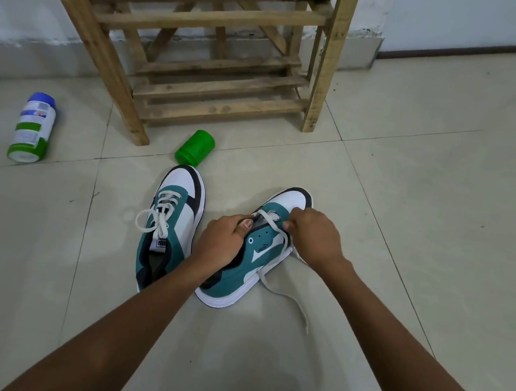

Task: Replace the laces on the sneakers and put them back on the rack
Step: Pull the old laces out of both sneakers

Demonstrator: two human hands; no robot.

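Left sneaker [171, 226] sits laced and tied on the floor. The left hand [222, 243] grips the right sneaker [251, 254] (tilted), the right hand [314, 237] pinches its lace [274, 223]; rack [204, 53] return remains.

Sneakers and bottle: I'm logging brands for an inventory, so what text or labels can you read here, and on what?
Right sneaker, side: small wordmark, too small to read.
Left sneaker, tongue tag: blurred, unreadable.
Spray can, label: print too small to read.
Green cap: no text visible.
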